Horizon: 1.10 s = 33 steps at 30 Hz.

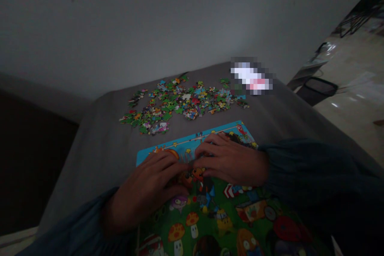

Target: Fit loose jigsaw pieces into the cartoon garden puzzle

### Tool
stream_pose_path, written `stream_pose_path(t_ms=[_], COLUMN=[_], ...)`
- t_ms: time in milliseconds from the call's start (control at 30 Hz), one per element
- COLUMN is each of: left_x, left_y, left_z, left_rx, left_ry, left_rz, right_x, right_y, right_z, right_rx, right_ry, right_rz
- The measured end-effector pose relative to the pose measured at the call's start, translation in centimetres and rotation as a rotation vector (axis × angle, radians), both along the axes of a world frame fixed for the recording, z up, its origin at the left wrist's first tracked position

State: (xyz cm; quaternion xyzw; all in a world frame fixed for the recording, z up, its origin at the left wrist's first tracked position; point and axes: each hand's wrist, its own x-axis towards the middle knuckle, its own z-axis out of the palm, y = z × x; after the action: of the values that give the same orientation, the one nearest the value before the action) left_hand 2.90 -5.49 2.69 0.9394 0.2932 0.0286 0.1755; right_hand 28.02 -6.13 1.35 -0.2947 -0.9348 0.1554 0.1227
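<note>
A colourful jigsaw puzzle board (223,218) lies in front of me, with a blue upper border and cartoon mushrooms, plants and a cart on green. My left hand (153,182) rests on its upper left part, fingers stretched out and thumb apart. Close beside it, my right hand (231,160) lies over the upper right part with its fingers apart and slightly bent. The fingertips of both hands nearly meet near the middle. I see nothing held in either hand. The hands cover part of the picture, and dim light hides whether any loose piece lies under them.
Beyond the board, many loose puzzle pieces (192,102) are spread in a heap on the grey cloth-covered table (99,140). A blurred-out bright object (252,78) lies at the back right. A pale wall (150,28) rises behind the table; a dark chair (319,88) stands at right.
</note>
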Motion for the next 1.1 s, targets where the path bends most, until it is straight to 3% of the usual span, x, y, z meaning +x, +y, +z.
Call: stream_pose_path(t_ms=[133,533,900,1100], left_x=[0.0,0.6,1.2,1.0], left_y=[-0.3,-1.0,-1.5,-1.0], left_z=[0.1,0.7,0.6,0.8], left_rx=[-0.015,-0.274,-0.036,0.08], left_ry=[-0.038,-0.098,-0.065,-0.078], left_rz=[0.019,-0.003,-0.017,-0.074], right_x=[0.1,0.1,-0.3,-0.3], right_y=[0.0,0.1,0.1,0.0], right_z=[-0.1,0.0,-0.1,0.2], right_rx=[-0.01,0.012,0.035,0.1], right_ry=[0.025,0.059,0.082,0.125], right_rz=[0.012,0.047,0.098,0.036])
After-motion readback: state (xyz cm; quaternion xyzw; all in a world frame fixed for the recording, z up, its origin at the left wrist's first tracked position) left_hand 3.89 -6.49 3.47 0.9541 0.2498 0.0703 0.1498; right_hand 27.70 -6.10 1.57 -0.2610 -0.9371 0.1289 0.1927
